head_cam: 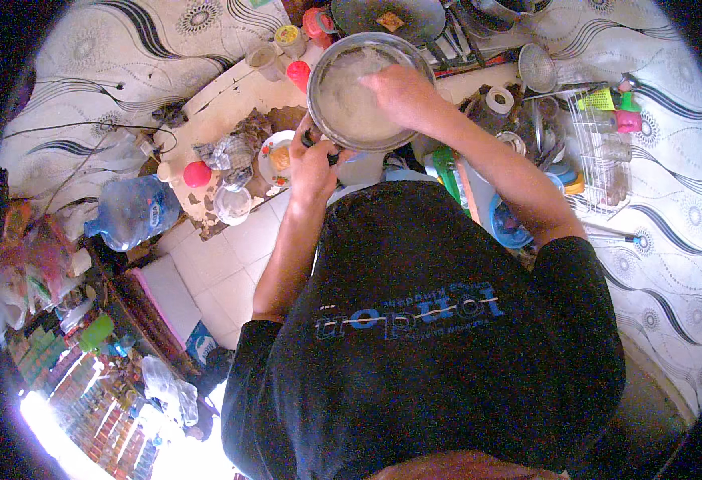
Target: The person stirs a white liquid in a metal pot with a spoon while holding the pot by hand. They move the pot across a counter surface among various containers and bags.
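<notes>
My left hand [315,165] grips the black handle of a round metal pot [370,145], on the side of the pot nearest my left arm. Inside the pot is a cloudy, pale beige liquid [346,99], perhaps with grains in it. Over the pot, my right hand [400,99] reaches in from the right, its fingertips at or in the cloudy contents. Those fingers are blurred, and whether they pinch anything cannot be told. A floral plate [274,174] with a yellowish piece of food [280,158] on it lies just left of my left hand.
Behind the pot stands a dark wok [357,18]. A red cup [299,74] and a lidded jar [290,37] are close on the left. Farther left are a crumpled cloth [231,150], a clear plastic tub [233,205] and a large water bottle [132,210]. A white wire dish rack [597,156] stands right.
</notes>
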Available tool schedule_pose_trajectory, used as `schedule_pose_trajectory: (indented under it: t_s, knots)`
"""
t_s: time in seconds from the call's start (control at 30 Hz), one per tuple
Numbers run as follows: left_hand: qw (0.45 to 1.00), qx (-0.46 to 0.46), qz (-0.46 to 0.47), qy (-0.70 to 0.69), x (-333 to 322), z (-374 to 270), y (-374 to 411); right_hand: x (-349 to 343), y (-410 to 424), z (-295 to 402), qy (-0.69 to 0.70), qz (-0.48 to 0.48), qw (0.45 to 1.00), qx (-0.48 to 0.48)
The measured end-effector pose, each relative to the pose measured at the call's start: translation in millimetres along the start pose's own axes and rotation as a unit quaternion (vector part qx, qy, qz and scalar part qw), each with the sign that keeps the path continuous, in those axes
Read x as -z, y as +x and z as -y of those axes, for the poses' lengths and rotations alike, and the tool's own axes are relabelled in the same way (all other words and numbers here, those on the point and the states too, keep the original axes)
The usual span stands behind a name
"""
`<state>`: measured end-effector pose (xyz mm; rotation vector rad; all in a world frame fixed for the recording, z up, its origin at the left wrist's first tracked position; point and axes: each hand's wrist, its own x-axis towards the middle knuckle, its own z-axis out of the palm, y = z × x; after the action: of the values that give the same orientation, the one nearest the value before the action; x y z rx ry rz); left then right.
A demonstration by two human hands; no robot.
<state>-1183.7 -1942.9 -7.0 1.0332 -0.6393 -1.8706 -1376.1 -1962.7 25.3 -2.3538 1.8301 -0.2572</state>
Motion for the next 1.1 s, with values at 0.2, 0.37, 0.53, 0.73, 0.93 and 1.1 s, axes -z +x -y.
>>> schedule_pose_trajectory:
  t_s: [0.2, 0.37, 0.53, 0.73, 0.93, 1.1]
  knots:
    - [0.986, -0.087, 0.05, 0.13, 9, 0, -4, 29, -19, 18, -0.006, 0.151, 0.988, 0.019]
    - [0.997, -0.057, 0.038, 0.04, -8, -6, -14, 76, -11, 7, -0.043, 0.094, 0.995, -0.01]
    - [0.998, -0.004, 0.014, 0.065, -2, 6, -7, 35, -2, 1, -0.024, -0.02, 0.999, -0.009]
    - [1.0, -0.01, -0.001, 0.015, 6, 14, -10, 34, -34, 20, 0.009, 0.164, 0.986, -0.008]
    - [0.999, -0.006, 0.018, 0.045, 1, 11, -14, 49, -22, -14, 0.003, 0.069, 0.996, -0.055]
    - [0.999, -0.009, 0.006, 0.046, -3, 9, -11, 16, -34, -9, -0.077, 0.096, 0.99, -0.066]
